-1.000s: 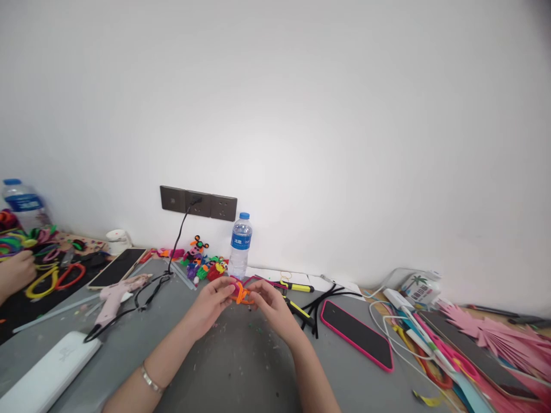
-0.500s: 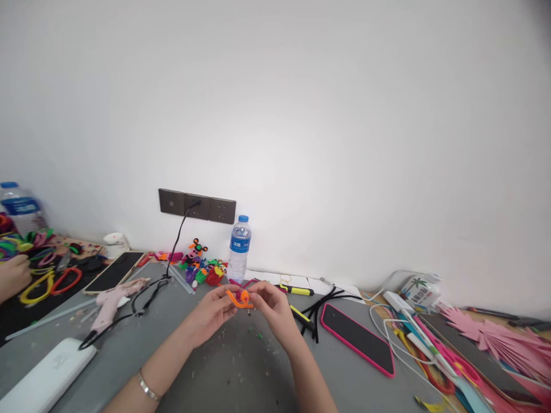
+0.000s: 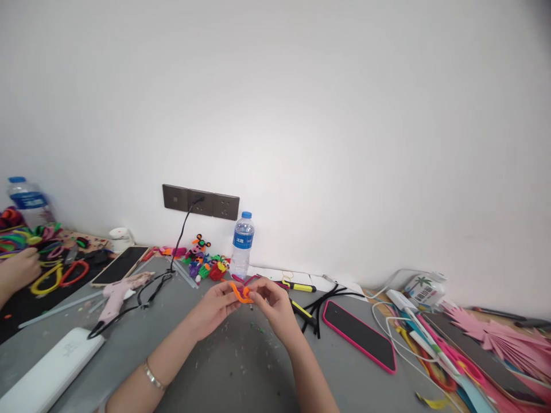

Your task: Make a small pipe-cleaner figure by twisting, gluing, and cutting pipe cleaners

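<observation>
My left hand (image 3: 217, 308) pinches one side of an orange pipe cleaner (image 3: 241, 293), which is bent and has some magenta in its middle. On the other side, the fingers of my right hand (image 3: 271, 303) close on the same piece. Both hands hold it above the grey table mat (image 3: 245, 373). Just behind them, magenta strands (image 3: 241, 280) show, partly hidden by my fingers. A water bottle (image 3: 243, 246) stands upright behind the hands, beside several small colourful pipe-cleaner figures (image 3: 209, 264).
Left are a pink glue gun (image 3: 114, 301), a white box-shaped device (image 3: 54, 367), a phone (image 3: 120, 266), scissors (image 3: 73, 274) and another person's hand (image 3: 21, 268). Right are black pipe cleaners (image 3: 318, 307), yellow-black cutters (image 3: 301, 287), a pink-edged phone (image 3: 359, 335) and pink folded paper (image 3: 495, 338).
The orange piece has turned slightly between my fingers, its curl now closer to my right fingertips. The whole view has shifted a little; the other person's hand shows more at the left.
</observation>
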Demonstrator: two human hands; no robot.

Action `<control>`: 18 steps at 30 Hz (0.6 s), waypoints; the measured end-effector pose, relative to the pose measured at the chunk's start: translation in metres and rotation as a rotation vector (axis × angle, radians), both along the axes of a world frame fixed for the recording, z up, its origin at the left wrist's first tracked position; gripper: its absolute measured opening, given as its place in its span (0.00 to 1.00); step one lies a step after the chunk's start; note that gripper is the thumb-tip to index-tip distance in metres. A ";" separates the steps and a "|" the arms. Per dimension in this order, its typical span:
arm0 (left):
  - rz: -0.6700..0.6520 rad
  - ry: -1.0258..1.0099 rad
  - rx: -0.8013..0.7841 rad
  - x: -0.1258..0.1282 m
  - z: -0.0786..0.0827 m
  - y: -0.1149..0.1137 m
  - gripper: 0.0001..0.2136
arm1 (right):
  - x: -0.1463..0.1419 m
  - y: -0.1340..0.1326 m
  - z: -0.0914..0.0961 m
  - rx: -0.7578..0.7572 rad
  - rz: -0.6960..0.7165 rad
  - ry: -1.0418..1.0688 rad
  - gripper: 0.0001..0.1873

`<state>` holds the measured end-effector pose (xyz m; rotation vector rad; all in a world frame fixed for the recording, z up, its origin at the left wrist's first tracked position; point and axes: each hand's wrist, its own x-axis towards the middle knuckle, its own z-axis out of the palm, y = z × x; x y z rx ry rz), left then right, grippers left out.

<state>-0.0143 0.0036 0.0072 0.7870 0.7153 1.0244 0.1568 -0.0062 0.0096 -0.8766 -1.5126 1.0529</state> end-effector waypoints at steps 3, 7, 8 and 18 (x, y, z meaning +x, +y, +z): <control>-0.004 0.009 0.002 0.000 0.000 0.000 0.10 | -0.001 -0.001 0.002 0.009 -0.012 -0.020 0.11; 0.015 0.015 -0.013 0.001 0.001 -0.001 0.10 | -0.002 -0.002 0.005 0.051 -0.033 -0.050 0.09; 0.022 0.014 -0.014 0.001 0.002 -0.001 0.10 | -0.002 -0.003 0.005 0.063 -0.035 -0.054 0.09; 0.052 0.008 -0.002 0.000 -0.005 0.001 0.11 | -0.003 -0.002 0.006 0.178 -0.056 -0.107 0.06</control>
